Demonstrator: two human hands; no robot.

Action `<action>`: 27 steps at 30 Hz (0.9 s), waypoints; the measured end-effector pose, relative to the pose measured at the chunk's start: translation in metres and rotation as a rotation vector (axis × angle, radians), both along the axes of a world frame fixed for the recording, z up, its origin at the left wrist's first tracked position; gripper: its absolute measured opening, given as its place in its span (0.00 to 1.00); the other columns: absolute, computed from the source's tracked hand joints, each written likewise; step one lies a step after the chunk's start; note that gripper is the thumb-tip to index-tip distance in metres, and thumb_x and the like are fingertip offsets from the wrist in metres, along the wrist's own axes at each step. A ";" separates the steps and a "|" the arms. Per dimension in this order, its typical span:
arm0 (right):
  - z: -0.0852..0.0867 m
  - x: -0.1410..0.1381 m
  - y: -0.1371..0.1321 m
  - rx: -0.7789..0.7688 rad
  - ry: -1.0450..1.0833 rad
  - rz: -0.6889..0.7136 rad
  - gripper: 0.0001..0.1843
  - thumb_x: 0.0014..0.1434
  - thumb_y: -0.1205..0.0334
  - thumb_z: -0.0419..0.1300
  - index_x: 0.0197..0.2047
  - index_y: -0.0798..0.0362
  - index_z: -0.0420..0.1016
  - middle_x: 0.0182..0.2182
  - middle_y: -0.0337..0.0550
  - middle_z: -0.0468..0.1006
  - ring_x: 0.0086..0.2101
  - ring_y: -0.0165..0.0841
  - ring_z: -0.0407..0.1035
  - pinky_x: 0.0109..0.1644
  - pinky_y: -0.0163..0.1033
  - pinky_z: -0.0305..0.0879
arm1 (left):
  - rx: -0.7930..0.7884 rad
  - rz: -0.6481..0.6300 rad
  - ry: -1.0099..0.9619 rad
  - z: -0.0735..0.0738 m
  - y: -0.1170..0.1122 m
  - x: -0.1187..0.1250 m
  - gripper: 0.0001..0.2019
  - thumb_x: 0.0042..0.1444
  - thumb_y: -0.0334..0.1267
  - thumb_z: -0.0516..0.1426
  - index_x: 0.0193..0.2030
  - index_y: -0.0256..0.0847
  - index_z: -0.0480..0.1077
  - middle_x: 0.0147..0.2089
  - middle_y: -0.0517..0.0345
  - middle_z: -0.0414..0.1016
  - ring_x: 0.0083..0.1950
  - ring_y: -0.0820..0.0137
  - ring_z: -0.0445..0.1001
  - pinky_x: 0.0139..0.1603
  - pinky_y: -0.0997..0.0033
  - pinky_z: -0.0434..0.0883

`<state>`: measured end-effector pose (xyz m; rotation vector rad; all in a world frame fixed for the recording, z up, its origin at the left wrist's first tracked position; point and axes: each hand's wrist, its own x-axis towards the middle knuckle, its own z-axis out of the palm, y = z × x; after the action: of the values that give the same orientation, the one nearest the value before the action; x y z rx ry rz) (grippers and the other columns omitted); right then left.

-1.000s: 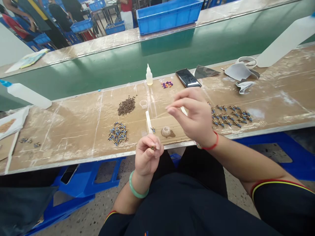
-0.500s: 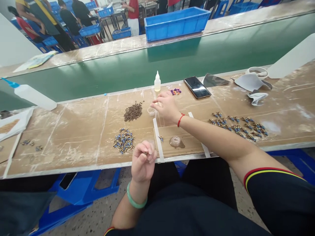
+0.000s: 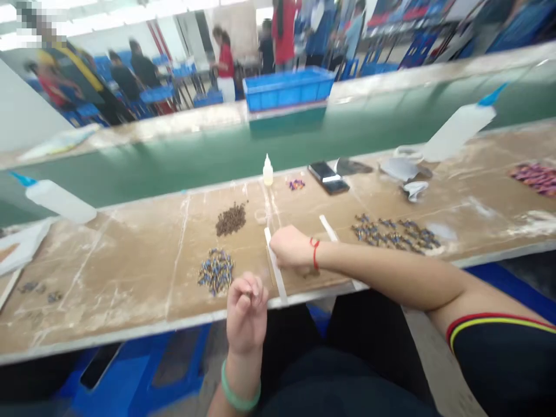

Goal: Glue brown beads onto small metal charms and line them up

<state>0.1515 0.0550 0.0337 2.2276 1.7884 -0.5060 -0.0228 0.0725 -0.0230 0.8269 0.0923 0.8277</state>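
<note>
My left hand (image 3: 246, 307), with a pale green bangle on its wrist, is raised just in front of the bench edge. Its fingertips pinch something tiny, blurred in this view. My right hand (image 3: 292, 250), with a red string at the wrist, lies palm down over a cardboard sheet (image 3: 321, 274), beside a white strip (image 3: 275, 262). Its fingers are hidden under the hand. A heap of brown beads (image 3: 230, 220) and a heap of blue-and-gold parts (image 3: 216, 272) lie left of it, and rows of similar parts (image 3: 393, 234) lie to its right.
A small glue bottle (image 3: 268, 171), a plastic cup (image 3: 260, 216) and a phone (image 3: 329, 178) stand on the bench. Large white bottles (image 3: 458, 130) lie at both ends. Beyond a green belt (image 3: 174, 165) sits a blue crate (image 3: 286, 90); co-workers stand farther away.
My right hand has moved from beside the plastic cup down onto the cardboard. The view has tilted up and blurred, showing more of the room. My left hand sits slightly lower.
</note>
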 end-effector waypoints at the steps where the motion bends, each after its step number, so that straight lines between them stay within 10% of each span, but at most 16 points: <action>1: 0.002 -0.003 0.003 -0.034 -0.013 0.020 0.14 0.68 0.55 0.65 0.47 0.59 0.76 0.45 0.47 0.78 0.45 0.36 0.75 0.52 0.47 0.75 | -0.019 0.006 0.019 -0.002 0.000 -0.004 0.09 0.57 0.45 0.66 0.32 0.44 0.75 0.28 0.63 0.56 0.25 0.77 0.50 0.24 0.81 0.59; 11: 0.008 -0.020 0.006 -0.032 -0.028 0.027 0.15 0.69 0.57 0.64 0.52 0.59 0.75 0.49 0.49 0.77 0.48 0.38 0.74 0.53 0.48 0.76 | -0.159 0.006 -0.001 -0.022 0.012 -0.012 0.13 0.46 0.44 0.73 0.30 0.42 0.75 0.29 0.61 0.64 0.26 0.79 0.57 0.25 0.83 0.64; 20: 0.033 -0.005 -0.040 0.580 0.400 0.060 0.04 0.67 0.70 0.62 0.43 0.56 0.79 0.41 0.43 0.81 0.45 0.33 0.74 0.54 0.38 0.69 | -0.011 0.020 0.019 -0.014 0.015 -0.015 0.12 0.47 0.45 0.71 0.31 0.43 0.77 0.29 0.60 0.64 0.26 0.78 0.57 0.25 0.79 0.63; 27: 0.026 -0.001 -0.100 0.960 0.760 -0.008 0.08 0.62 0.66 0.66 0.41 0.54 0.69 0.23 0.28 0.65 0.24 0.25 0.57 0.31 0.31 0.56 | 0.146 -0.100 0.027 0.002 0.005 -0.001 0.09 0.53 0.46 0.68 0.32 0.44 0.78 0.29 0.60 0.63 0.26 0.76 0.58 0.27 0.76 0.65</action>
<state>0.1509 -0.0450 0.0594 2.8678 2.8692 -0.6414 -0.0241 0.0774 -0.0207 0.9727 0.0146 0.7352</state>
